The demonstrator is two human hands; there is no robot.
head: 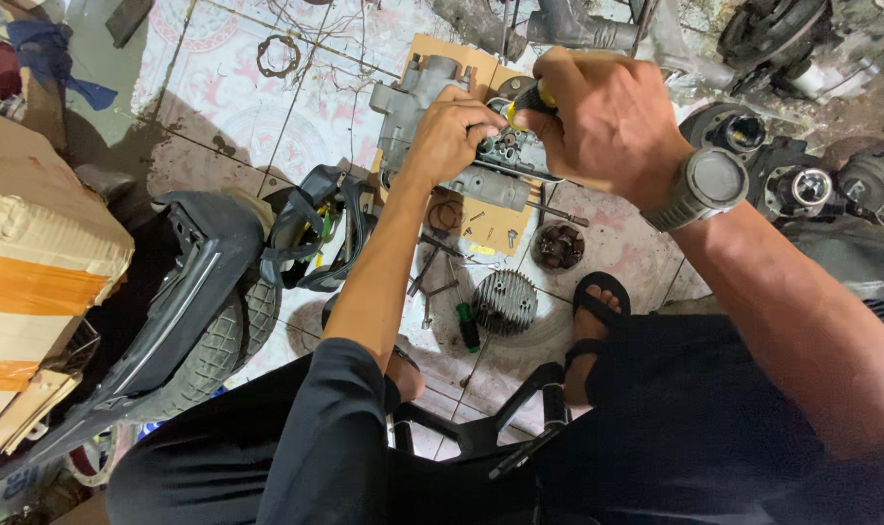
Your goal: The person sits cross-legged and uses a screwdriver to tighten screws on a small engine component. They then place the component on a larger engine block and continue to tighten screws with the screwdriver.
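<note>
The work area is a patterned pink-and-white tiled floor (267, 107), stained with grease and crowded with dismantled scooter parts; a flattened sheet of brown cardboard (500, 228) lies toward the far edge of the floor and carries the work.

The grey cast-aluminium engine casing (432, 107) rests on the cardboard; the left hand (452, 136) is clenched on its near face and steadies it; the right hand (607, 122), which wears a grey wristwatch (709, 185), grasps a black-and-yellow-handled screwdriver (530, 97) pressed down into the casing.

Risks, as judged from this position:
- the driver tip could slip out of the fastener, since the left fingers sit just beside it; injury to those fingers would follow;
- the casing stands tilted on soft cardboard; downward force could rock it or shift it;
- small loose screws (481, 228) lie on the near edge of the cardboard; they could roll among the parts on the floor;
- a sandalled foot (593, 321) rests near a round finned grey metal cover (505, 301) and a green-handled screwdriver (466, 326); a shift of weight could strike either.

Limits of view: the driver tip and the fastener are hidden beneath both hands; the far side of the casing is obscured; the black tyre (218, 350) and the taped cardboard box (34, 272) at the left edge are cut off; the dark parts at the far right corner are hard to identify.
</note>
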